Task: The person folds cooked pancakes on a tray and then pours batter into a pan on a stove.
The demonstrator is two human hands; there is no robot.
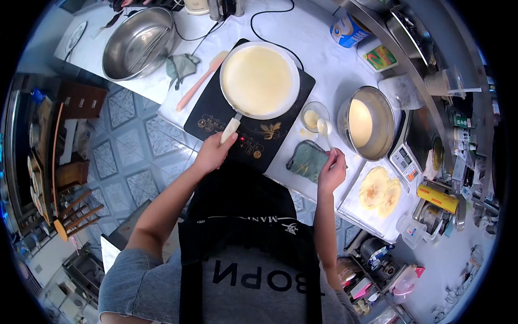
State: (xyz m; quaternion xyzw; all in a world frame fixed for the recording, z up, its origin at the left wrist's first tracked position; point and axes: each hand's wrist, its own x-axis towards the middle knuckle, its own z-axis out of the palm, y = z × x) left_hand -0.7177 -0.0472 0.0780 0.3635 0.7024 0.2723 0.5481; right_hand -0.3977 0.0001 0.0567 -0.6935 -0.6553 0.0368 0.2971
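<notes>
My left hand grips the white handle of a round frying pan. A thin pale-yellow layer of batter covers the pan's bottom. The pan sits on a black induction cooktop with a red light lit. My right hand holds a small spoon by its handle, its bowl at the rim of a small glass bowl with pale-yellow contents. Below it, beside my right hand, lies a folded green cloth.
A steel bowl of batter stands right of the glass bowl. Two overlapping crepes lie on a white-lined tray near a kitchen scale. A pink spatula, another cloth and a large steel bowl with a whisk are left.
</notes>
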